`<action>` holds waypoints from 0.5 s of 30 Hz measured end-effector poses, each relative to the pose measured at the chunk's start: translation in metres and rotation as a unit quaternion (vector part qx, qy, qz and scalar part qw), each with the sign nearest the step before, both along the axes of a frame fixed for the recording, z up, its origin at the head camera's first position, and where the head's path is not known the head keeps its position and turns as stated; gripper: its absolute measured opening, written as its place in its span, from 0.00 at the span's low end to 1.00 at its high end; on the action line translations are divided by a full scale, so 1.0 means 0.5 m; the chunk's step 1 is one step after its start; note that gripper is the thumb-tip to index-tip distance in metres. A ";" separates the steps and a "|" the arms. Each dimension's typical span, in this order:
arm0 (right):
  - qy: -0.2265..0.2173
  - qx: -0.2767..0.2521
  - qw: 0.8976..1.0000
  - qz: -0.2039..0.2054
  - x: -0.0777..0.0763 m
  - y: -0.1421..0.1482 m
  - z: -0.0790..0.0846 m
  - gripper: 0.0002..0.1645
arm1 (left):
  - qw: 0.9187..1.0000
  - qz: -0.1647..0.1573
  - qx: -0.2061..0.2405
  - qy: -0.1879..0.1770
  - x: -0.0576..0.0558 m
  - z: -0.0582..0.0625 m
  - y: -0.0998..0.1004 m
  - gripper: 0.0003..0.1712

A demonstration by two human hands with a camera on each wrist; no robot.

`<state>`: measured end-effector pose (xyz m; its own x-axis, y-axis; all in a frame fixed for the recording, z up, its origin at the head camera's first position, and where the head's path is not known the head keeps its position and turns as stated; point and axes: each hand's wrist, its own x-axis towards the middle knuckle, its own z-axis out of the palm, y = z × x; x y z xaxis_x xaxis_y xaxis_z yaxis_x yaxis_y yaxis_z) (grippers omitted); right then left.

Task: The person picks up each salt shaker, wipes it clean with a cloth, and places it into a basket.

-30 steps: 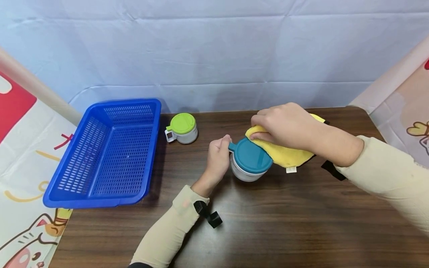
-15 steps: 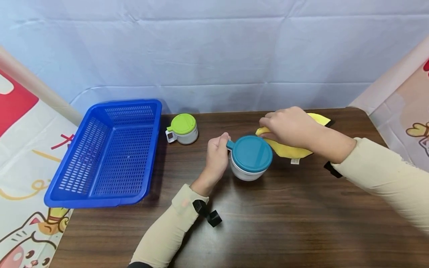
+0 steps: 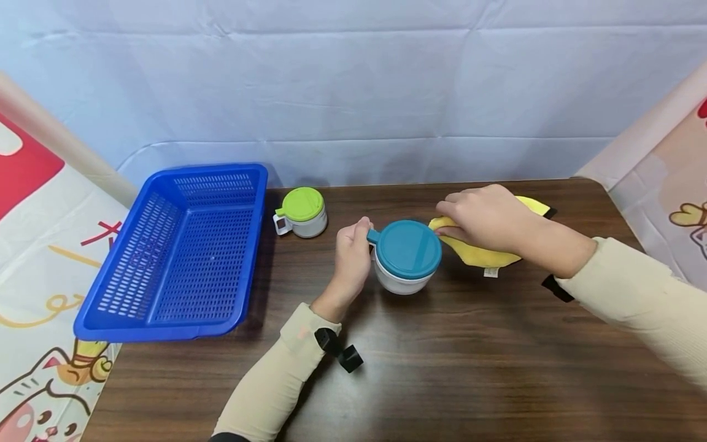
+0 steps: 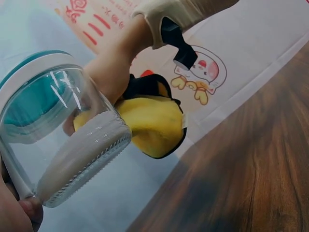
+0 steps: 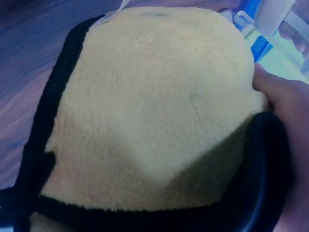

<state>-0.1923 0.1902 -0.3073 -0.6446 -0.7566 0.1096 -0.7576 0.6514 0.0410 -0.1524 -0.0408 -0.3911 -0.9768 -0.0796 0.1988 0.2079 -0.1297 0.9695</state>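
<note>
A clear glass jar with a teal lid (image 3: 409,248) is held up over the table by my left hand (image 3: 352,255), which grips it by the handle. White granular contents (image 4: 84,154) lie in its lower part in the left wrist view. To the right of the jar, my right hand (image 3: 486,218) pinches a yellow cloth (image 3: 477,253). In the right wrist view the cloth (image 5: 154,106) fills most of the frame, its fuzzy face and dark border showing. A gap separates the cloth from the jar in the head view.
A smaller jar with a lime-green lid (image 3: 302,205) stands near the table's back edge. Left of it sits a blue plastic basket (image 3: 251,245) with slotted walls. A pale cloth backdrop (image 3: 353,92) rises behind the brown wooden table (image 3: 469,368).
My right hand has drawn the yellow cloth off the teal lid, to the right. The left hand has moved slightly left with the jar.
</note>
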 end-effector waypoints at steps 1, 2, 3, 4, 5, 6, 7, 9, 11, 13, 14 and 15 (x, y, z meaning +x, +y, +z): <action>0.002 -0.001 1.000 0.001 0.003 0.002 0.002 0.15 | 1.000 0.000 -0.001 0.001 0.000 0.000 0.000 0.31; 0.003 -0.002 1.000 0.003 0.006 0.004 0.005 0.15 | 1.000 -0.001 -0.001 0.002 0.000 0.001 0.000 0.31; 0.004 -0.005 1.000 0.006 0.010 0.006 0.007 0.14 | 1.000 -0.001 -0.001 0.003 0.000 0.001 -0.001 0.31; 0.004 -0.007 1.000 0.009 0.014 0.008 0.010 0.13 | 1.000 -0.001 -0.001 0.005 -0.001 0.001 0.000 0.31; 0.004 -0.010 1.000 0.013 0.017 0.010 0.013 0.13 | 1.000 0.000 -0.001 0.006 -0.001 0.002 0.000 0.31; 0.004 -0.012 1.000 0.017 0.021 0.012 0.015 0.13 | 1.000 0.001 0.000 0.008 -0.001 0.003 -0.001 0.31; 0.005 -0.015 1.000 0.023 0.024 0.013 0.017 0.12 | 1.000 0.002 0.002 0.009 -0.001 0.003 -0.001 0.31; 0.006 -0.020 0.999 0.035 0.032 0.016 0.021 0.13 | 1.000 0.004 0.005 0.008 -0.001 0.004 -0.001 0.31; 0.010 -0.024 0.999 0.047 0.040 0.018 0.023 0.13 | 1.000 0.005 0.005 0.007 -0.001 0.004 -0.002 0.31; 0.014 -0.027 0.998 0.059 0.048 0.020 0.025 0.14 | 1.000 0.004 0.003 0.006 -0.002 0.004 -0.002 0.31; 0.016 -0.028 0.997 0.064 0.053 0.020 0.026 0.14 | 1.000 0.003 0.002 0.007 -0.002 0.004 -0.002 0.31; 0.018 -0.028 0.997 0.069 0.057 0.021 0.027 0.14 | 1.000 0.002 0.001 0.007 -0.002 0.005 -0.003 0.31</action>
<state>-0.1638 0.2004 -0.2939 -0.5290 -0.8301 0.1763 -0.8393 0.5425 0.0362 -0.1533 -0.0421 -0.3887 -0.9735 -0.0837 0.2127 0.2223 -0.1304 0.9662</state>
